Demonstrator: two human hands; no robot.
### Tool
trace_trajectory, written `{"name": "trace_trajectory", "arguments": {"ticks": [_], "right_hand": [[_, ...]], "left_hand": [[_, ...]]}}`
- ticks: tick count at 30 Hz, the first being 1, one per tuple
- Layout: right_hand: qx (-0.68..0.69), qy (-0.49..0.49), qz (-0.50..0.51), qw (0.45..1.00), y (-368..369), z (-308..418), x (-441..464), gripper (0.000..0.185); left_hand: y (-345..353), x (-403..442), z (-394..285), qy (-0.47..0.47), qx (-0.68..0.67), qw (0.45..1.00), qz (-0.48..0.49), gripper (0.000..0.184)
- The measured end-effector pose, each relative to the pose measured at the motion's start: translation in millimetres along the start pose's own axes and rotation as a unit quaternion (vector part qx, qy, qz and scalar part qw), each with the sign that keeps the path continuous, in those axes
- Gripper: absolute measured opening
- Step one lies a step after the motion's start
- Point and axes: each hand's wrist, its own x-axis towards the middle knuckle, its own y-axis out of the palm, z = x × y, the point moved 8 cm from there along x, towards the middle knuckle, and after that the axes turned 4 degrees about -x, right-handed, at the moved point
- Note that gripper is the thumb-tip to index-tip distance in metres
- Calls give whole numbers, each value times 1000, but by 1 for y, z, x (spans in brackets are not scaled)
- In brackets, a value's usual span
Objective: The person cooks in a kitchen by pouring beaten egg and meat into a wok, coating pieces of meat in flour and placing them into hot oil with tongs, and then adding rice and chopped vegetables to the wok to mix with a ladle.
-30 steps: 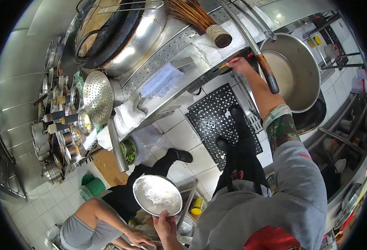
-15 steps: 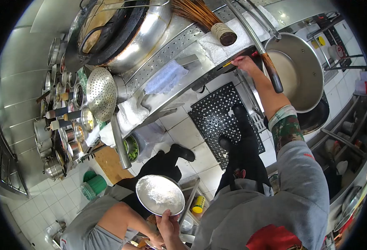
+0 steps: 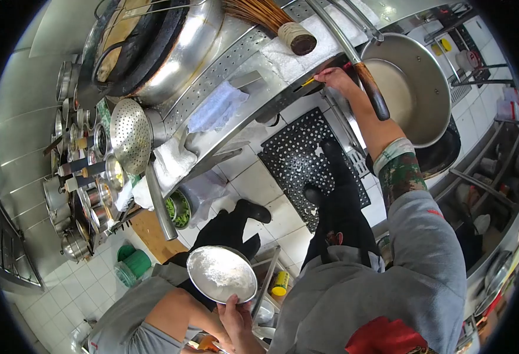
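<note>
Metal bowl (image 3: pixel 199 274) is hanging out low in the view, up off the floor and just left of the wearer's body, with the left hand (image 3: pixel 236 315) holding it. That grip is clamping the near rim, thumb lying on top and the other fingers mostly hiding underneath. Inside, it's carrying a pile of white powdery-looking stuff (image 3: pixel 227 267), brighter and lumpier in the middle, thinning to a greyish coating closer to the thumb. Other containers: a big deep pot (image 3: pixel 435 112) is sitting just right of the right forearm, and its bottom is showing pale, though I can't tell if that's liquid or bare metal. A round container (image 3: pixel 179 198) of chopped greens is peeking out past the ladle (image 3: pixel 131 137) handle, and over on the left one small pan (image 3: pixel 113 167) is holding yellowish bits. As for looks, the bowl is coming across as wide and round, silvery, with a thin shiny rim, showing as an oval from up here. The right hand (image 3: pixel 333 79) is reaching to the table (image 3: pixel 268 88) edge, fingers nearly closed beside a slim yellow thing (image 3: pixel 307 82); can't tell if it's actually pinching it. Someone else's bare arm (image 3: pixel 180 310) is stretching in near the left wrist.
</note>
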Motion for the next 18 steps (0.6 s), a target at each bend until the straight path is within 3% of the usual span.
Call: {"name": "trace_trajectory", "arguments": {"ticks": [4,7,13,14,15,16,17,18], "right_hand": [[-11,34,-6,999,0,-3,-4,28],[-11,-14,14,1000,2,-4,1,28],[-83,-5,-59,995,-1,-6,-3,33],[-112,-48,-168,978,-5,8,-33,31],[-192,-119,-187,956,0,23,-55,26],[-174,-121,-181,961,7,57,-107,28],[-126,-65,-85,986,29,27,-121,19],[-33,-128,23,991,58,0,-147,9]], "left_hand": [[0,0,2,-2,3,1000,-8,51],[1,4,4,-3,5,1000,20,50],[10,-3,2,1,7,1000,12,50],[16,-1,0,8,-2,1000,14,50],[19,0,0,10,-7,1000,26,50],[23,0,0,13,-15,999,41,50],[27,1,1,15,-24,998,58,51],[34,3,2,17,-21,997,74,51]]}}
